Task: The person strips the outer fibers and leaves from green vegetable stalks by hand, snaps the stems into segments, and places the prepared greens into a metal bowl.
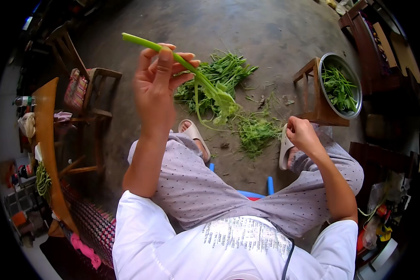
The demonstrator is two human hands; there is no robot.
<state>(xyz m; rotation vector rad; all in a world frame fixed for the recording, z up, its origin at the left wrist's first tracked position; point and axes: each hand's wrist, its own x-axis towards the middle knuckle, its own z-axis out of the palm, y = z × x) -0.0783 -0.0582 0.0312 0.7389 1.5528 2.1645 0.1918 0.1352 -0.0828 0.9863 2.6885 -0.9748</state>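
My left hand (156, 86) is raised at the upper left, its thumb and fingers pinching a leafy green stalk (137, 39). The stalk slants down to the right and ends in a drooping pale-green leaf with a thin side stem. My right hand (305, 134) is closed above my right knee, fingers curled together; whatever is in them, if anything, is hidden. On the floor beyond my feet lies a heap of leafy green stalks (231, 70). Closer to me is a smaller pile of fine green trimmings (254, 135), between my sandals.
A metal basin (358, 102) of greens stands on a wooden stool (332, 116) at the right. To the left are a wooden chair (105, 72) and a wooden table (46, 121). Blue stool legs (270, 185) show beneath me. Leaf scraps (266, 100) litter the concrete floor.
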